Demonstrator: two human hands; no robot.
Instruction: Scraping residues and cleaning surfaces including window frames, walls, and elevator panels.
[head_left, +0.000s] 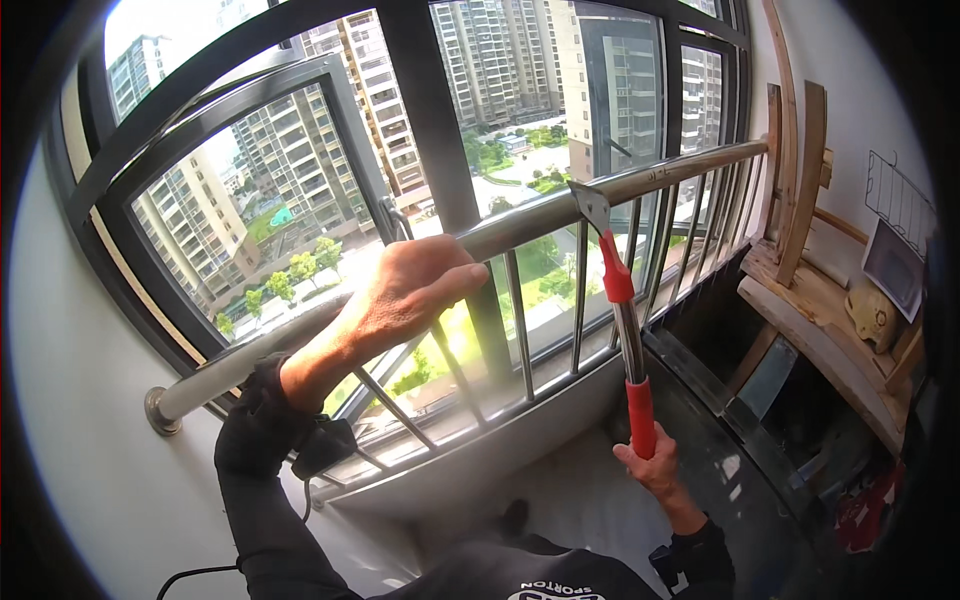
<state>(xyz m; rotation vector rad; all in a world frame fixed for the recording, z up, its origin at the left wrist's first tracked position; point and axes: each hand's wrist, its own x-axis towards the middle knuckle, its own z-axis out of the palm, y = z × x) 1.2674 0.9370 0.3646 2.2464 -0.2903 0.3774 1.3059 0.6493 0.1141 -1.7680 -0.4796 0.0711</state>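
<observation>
My left hand (412, 289) is curled over the round stainless steel handrail (525, 220) of a window guard railing. My right hand (654, 459) grips the lower red sleeve of a long-handled scraper (634, 352) with a metal shaft. Its metal blade head (592, 204) meets the handrail to the right of my left hand; whether it presses on the surface is hard to tell. Dark marks (657, 177) show on the rail beyond the blade. Thin steel balusters (517, 322) run down from the rail to a lower bar.
A dark-framed window sash (334, 97) stands open behind the rail, with high-rise buildings outside. On the right, a rough wooden slab (825, 315) carries upright wooden boards (802, 180). A dark frame (697, 375) stands below it. A black cable (199, 574) runs by my left sleeve.
</observation>
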